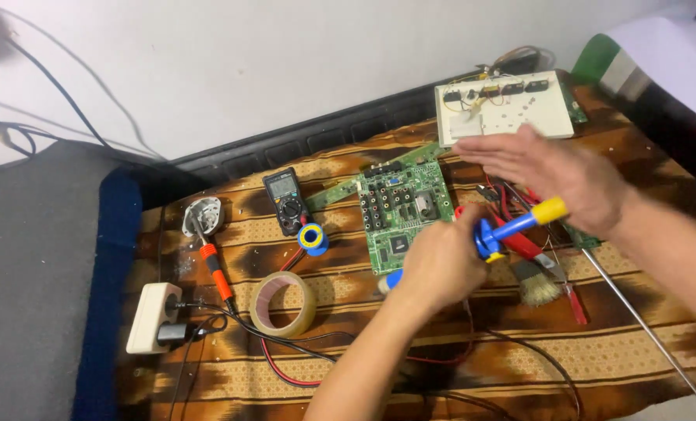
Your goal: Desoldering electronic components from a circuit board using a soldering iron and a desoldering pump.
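Observation:
My left hand is closed around a blue and yellow desoldering pump, held just right of a green circuit board on the patterned cloth. The pump's yellow plunger end points up to the right, under my right hand. That hand is flat, fingers spread and pointing left, hovering above the plunger and the board's right edge, holding nothing.
On the cloth: black multimeter, solder spool, tape roll, orange-handled soldering iron on its stand, white power socket, small brush, red pliers, long metal rod, white breadboard.

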